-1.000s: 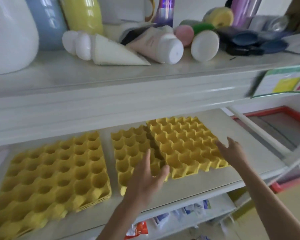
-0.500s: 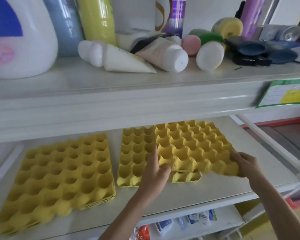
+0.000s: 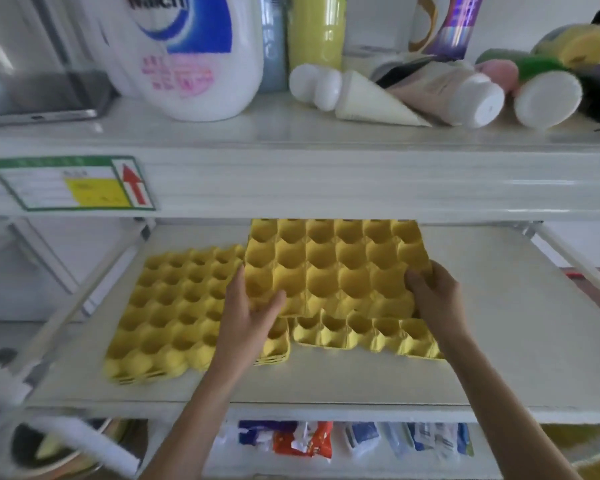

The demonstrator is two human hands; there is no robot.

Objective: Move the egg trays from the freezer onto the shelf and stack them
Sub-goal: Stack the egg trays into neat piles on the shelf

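Note:
I hold a yellow egg tray [image 3: 336, 265] lifted off the white middle shelf [image 3: 506, 341], tilted with its far edge up under the shelf above. My left hand [image 3: 248, 317] grips its near left corner. My right hand [image 3: 433, 292] grips its right edge. Below it lies another yellow egg tray [image 3: 364, 336], only its near rows showing. To the left a stack of yellow egg trays [image 3: 177, 313] rests flat on the shelf, its right corner under my left hand.
The upper shelf [image 3: 291, 174] overhangs the trays, loaded with a large white detergent jug [image 3: 187, 57], bottles and tubes [image 3: 440, 91]. A green-framed label [image 3: 70, 183] hangs on its front. Small packets [image 3: 302, 441] lie on the shelf below. Shelf supports [image 3: 575, 261] stand at the right.
Both hands closed on the right-hand tray and lifted it up and leftward off the tray under it. My view swung to the left.

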